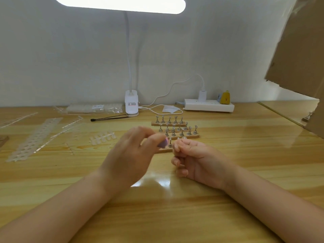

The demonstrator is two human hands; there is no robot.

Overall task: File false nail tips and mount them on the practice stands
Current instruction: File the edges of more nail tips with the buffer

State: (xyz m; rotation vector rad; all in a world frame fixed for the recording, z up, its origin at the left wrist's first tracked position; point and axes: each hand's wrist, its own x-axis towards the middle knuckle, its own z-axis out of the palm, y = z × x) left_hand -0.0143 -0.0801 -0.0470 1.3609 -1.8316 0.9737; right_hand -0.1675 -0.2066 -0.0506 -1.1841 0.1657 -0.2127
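My left hand (129,155) is raised over the wooden table and pinches a small purple nail file (162,143) between thumb and fingers; the hand looks motion-blurred. My right hand (191,158) sits just right of it with fingers curled, pinching what looks like a small clear nail tip (174,146), barely visible. Right behind both hands stand wooden bases with several silver practice stands (175,128); the nearest base (165,150) is partly hidden by my fingers. A strip of loose nail tips (103,136) lies left of my left hand.
Clear plastic nail-tip sprues and sheets (35,137) lie at the left. A bag of nail tips (95,108), a clip lamp base (131,103), a black tool (108,118), a white power strip (208,106) and a cable line the back. Cardboard (301,50) hangs at the right.
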